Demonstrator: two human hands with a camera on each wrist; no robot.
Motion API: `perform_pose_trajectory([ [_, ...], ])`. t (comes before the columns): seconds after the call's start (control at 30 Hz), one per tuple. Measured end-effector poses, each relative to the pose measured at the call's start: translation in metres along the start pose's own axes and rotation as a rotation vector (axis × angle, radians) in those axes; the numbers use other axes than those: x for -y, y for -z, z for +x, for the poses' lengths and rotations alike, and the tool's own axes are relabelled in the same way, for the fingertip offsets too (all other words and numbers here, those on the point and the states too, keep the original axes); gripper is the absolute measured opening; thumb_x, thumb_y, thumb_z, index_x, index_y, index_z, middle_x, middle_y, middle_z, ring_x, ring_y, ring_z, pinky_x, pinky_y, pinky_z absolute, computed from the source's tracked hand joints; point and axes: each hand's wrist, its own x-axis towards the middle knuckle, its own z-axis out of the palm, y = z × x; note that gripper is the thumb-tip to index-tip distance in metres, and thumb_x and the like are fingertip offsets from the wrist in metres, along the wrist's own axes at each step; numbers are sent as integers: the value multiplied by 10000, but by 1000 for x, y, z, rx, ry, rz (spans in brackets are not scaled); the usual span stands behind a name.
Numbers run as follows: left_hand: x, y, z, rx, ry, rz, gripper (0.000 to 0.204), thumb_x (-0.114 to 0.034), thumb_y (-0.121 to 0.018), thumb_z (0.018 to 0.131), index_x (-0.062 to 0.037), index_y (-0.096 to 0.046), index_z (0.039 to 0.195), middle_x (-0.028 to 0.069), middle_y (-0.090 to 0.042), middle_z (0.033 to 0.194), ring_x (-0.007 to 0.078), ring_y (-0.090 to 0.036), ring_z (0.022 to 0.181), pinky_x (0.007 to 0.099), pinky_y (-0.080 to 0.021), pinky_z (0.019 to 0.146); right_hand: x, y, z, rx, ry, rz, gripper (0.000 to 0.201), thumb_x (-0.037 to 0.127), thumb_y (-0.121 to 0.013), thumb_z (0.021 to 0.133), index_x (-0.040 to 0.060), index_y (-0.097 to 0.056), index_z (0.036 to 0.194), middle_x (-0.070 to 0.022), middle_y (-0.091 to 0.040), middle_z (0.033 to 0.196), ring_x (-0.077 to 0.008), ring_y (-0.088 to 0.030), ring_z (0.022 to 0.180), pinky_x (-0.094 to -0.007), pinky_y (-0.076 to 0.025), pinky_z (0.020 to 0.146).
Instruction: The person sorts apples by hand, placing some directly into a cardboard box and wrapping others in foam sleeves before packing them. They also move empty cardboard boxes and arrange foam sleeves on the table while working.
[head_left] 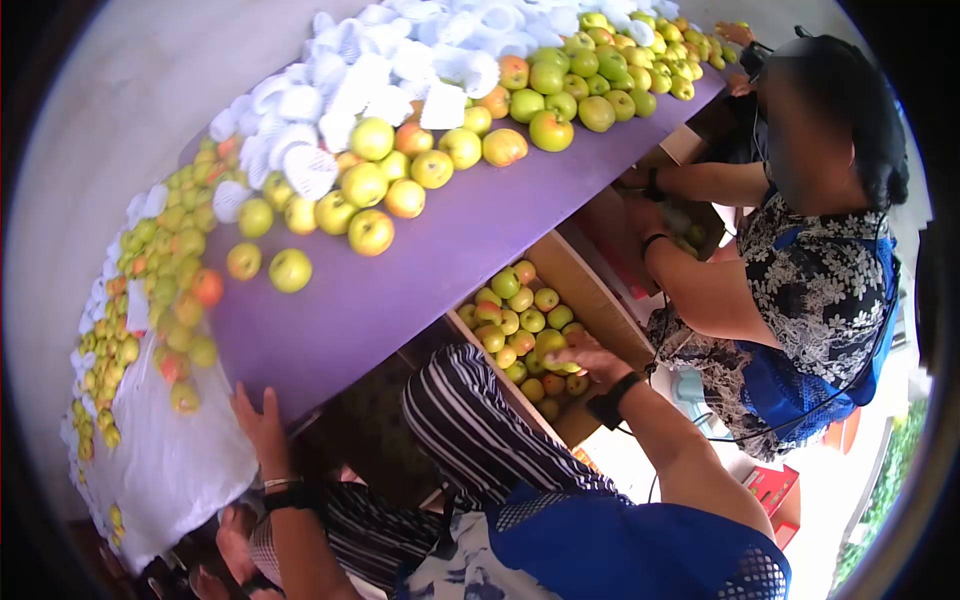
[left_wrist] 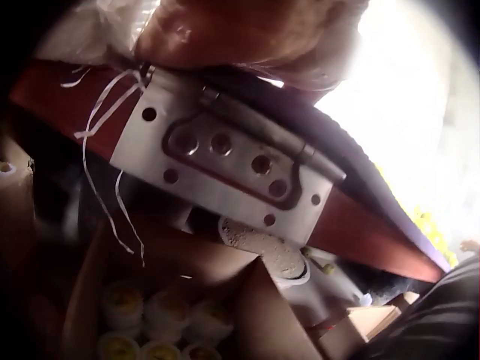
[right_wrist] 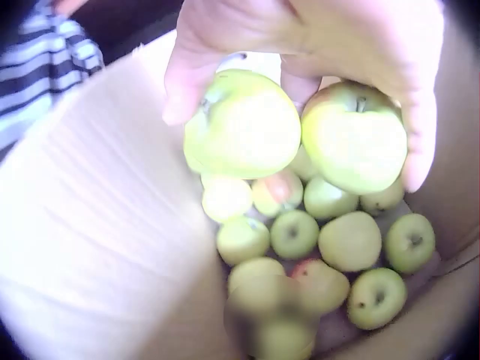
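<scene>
The right hand (right_wrist: 315,34), half open with fingers curled, grips two green-yellow apples (right_wrist: 244,124) side by side inside the cardboard box (head_left: 600,300). Both look smooth and roundish, without a clear long axis; in the right wrist view one stem end faces upper left, the other up. Loose apples (right_wrist: 350,241) lie below. The left hand (head_left: 262,428), fingers extended, rests at the purple tabletop's (head_left: 400,290) edge.

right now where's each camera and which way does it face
Head: looks forward and down at a purple table; left hand, right hand, striped legs show.
Left wrist: faces a metal hinge; left hand spans the top.
Right wrist: looks down into a carton; right hand holds two apples.
Head and right wrist share the carton and right hand.
</scene>
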Motion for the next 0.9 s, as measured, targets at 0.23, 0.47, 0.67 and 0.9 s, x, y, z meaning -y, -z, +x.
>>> perform_pose_trajectory([
  [0.23,-129,17,-96,586,45,-1314,418,-248,-433,907,6,-383,1234,207,-506,1152,321,-479,1105,428,-401,918,121,41,-126,187,973,468,674,355,-775,461,37,-610,1032,-150,-320,1273,-308,-317,1196,-372,-260,1001],
  [0.47,-127,25,-138,948,559,-2107,536,-449,-334,914,-74,-354,1296,148,-432,1267,278,-438,1167,425,-337,991,248,-62,-176,-13,1556,-245,660,230,-831,404,124,-610,1016,-187,-319,1260,-413,-302,1176,-447,-288,986],
  [0.67,-60,49,-151,681,527,-2238,468,-374,-352,923,-76,-371,1283,139,-452,1248,272,-450,1158,418,-345,989,286,-124,-172,151,1629,-561,713,331,-801,499,130,-550,1136,-230,-250,1341,-424,-267,1221,-452,-255,1005],
  [0.9,7,84,-120,399,223,-2321,530,-413,-363,902,-42,-361,1281,188,-446,1252,313,-551,984,482,-502,718,288,-141,-149,262,1522,-183,652,329,-719,670,106,-454,1222,-249,-251,1356,-400,-307,1230,-438,-273,1011],
])
